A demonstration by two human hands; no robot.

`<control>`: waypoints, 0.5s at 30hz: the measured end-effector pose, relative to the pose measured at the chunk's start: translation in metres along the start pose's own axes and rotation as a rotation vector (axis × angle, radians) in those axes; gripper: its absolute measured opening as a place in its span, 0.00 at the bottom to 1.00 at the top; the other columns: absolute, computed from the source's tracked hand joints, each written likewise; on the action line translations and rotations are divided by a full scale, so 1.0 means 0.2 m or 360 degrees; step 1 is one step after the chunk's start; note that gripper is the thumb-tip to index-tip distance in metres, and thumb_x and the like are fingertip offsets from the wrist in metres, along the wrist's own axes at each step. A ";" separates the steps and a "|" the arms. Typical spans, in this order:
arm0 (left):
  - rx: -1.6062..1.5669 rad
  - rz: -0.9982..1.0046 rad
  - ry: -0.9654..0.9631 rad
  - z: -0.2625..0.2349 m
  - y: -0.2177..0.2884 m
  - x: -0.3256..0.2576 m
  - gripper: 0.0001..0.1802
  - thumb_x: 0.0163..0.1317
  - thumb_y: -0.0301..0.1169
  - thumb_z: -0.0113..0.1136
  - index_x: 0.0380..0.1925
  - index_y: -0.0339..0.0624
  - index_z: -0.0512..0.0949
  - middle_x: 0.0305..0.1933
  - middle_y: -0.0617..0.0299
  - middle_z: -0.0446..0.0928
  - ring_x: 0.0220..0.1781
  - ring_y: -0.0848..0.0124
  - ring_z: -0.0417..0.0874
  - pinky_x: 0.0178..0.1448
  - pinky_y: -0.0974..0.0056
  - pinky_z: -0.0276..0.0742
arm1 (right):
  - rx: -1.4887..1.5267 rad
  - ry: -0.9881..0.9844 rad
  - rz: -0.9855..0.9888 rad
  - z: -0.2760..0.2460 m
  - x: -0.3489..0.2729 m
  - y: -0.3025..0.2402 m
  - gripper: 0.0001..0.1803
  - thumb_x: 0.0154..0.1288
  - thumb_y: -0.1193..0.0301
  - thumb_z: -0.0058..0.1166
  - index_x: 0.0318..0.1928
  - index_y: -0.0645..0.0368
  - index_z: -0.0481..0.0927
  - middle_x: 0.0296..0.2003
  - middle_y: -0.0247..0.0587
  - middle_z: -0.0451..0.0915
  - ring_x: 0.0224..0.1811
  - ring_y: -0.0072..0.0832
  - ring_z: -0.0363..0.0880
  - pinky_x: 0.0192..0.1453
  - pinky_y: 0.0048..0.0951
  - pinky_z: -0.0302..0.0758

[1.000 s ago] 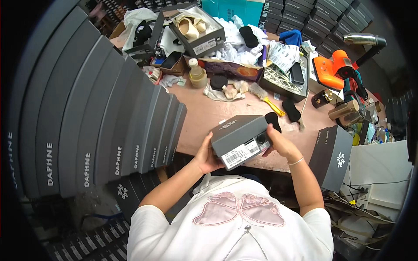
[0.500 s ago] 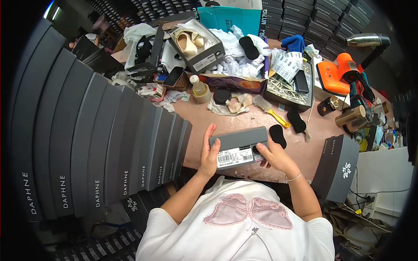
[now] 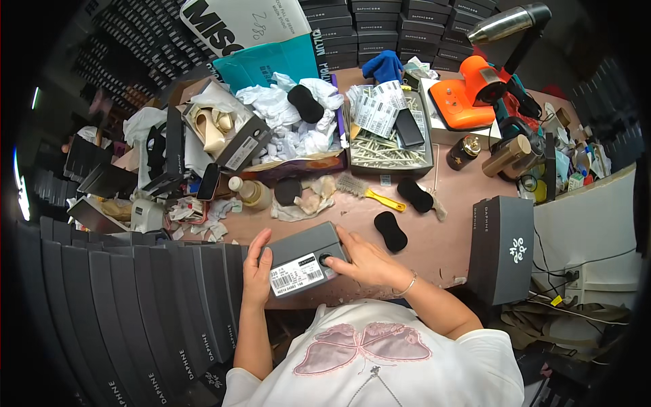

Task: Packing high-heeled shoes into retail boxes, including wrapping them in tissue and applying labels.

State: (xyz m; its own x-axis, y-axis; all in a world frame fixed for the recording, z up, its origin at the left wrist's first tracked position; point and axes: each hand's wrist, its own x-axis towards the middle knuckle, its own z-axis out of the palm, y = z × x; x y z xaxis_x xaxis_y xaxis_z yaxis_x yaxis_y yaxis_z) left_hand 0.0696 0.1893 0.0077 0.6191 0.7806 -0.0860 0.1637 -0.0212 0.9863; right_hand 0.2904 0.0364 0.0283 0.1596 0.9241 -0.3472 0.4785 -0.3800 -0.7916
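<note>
A grey shoebox (image 3: pixel 298 239) with a white barcode label on its near end is held between my two hands, over the near edge of the desk. My left hand (image 3: pixel 257 273) presses along its left side, thumb and fingers pointing up. My right hand (image 3: pixel 366 259) grips the right side, its thumb by a dark round hole beside the label. The box sits tilted, its right end farther from me. Just beyond my right hand lies a black peanut-shaped pad (image 3: pixel 390 231), and a similar black pad (image 3: pixel 415 195) is farther back.
Stacked grey shoeboxes (image 3: pixel 135 292) line the left; another shoebox (image 3: pixel 502 251) stands right. At the back are an open box with cream shoes (image 3: pixel 210 129), a box of white sticks (image 3: pixel 386 152), and an orange device (image 3: pixel 468 102). A yellow-handled brush (image 3: pixel 383 199) and a bottle (image 3: pixel 251 193) lie between.
The whole view has swung to the right. My hands have carried the shoebox leftward, away from the near black pad, and turned it so its right end points farther away.
</note>
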 end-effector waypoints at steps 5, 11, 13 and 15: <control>0.0005 -0.0035 0.0120 -0.01 0.06 0.00 0.29 0.68 0.34 0.54 0.66 0.33 0.62 0.65 0.48 0.68 0.67 0.62 0.67 0.72 0.59 0.57 | 0.0292 -0.0126 -0.0231 -0.27 0.14 0.21 0.46 0.66 0.45 0.49 0.70 0.68 0.53 0.64 0.65 0.63 0.49 0.44 0.78 0.57 0.37 0.72; -0.0076 0.0210 0.0094 -0.10 0.24 0.25 0.28 0.66 0.35 0.59 0.62 0.32 0.67 0.60 0.49 0.72 0.61 0.62 0.74 0.67 0.57 0.65 | -0.0358 0.1341 -0.0182 -1.02 0.86 0.77 0.34 0.58 0.66 0.62 0.61 0.71 0.66 0.54 0.64 0.73 0.56 0.52 0.74 0.61 0.41 0.70; 0.0028 0.0214 -0.0036 -0.05 0.34 0.38 0.25 0.64 0.32 0.60 0.59 0.33 0.70 0.57 0.51 0.75 0.58 0.63 0.76 0.64 0.59 0.69 | -0.0591 0.1371 -0.0174 -1.14 1.06 0.79 0.34 0.55 0.67 0.64 0.60 0.70 0.68 0.53 0.62 0.75 0.57 0.51 0.73 0.62 0.43 0.69; 0.0199 0.0257 -0.0226 0.02 0.41 0.52 0.24 0.62 0.29 0.61 0.58 0.33 0.72 0.55 0.51 0.76 0.57 0.65 0.77 0.61 0.61 0.71 | -0.0783 0.1284 0.0046 -1.15 1.17 0.80 0.31 0.53 0.67 0.64 0.58 0.65 0.72 0.50 0.53 0.79 0.57 0.50 0.73 0.60 0.43 0.69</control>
State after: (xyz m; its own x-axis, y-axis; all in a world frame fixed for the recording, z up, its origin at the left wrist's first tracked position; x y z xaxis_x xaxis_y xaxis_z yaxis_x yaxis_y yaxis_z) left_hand 0.1502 0.2663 0.0788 0.7451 0.6655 0.0435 0.1425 -0.2226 0.9644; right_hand 0.6032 0.2021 -0.0635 0.6383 0.7330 0.2352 0.7462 -0.5140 -0.4232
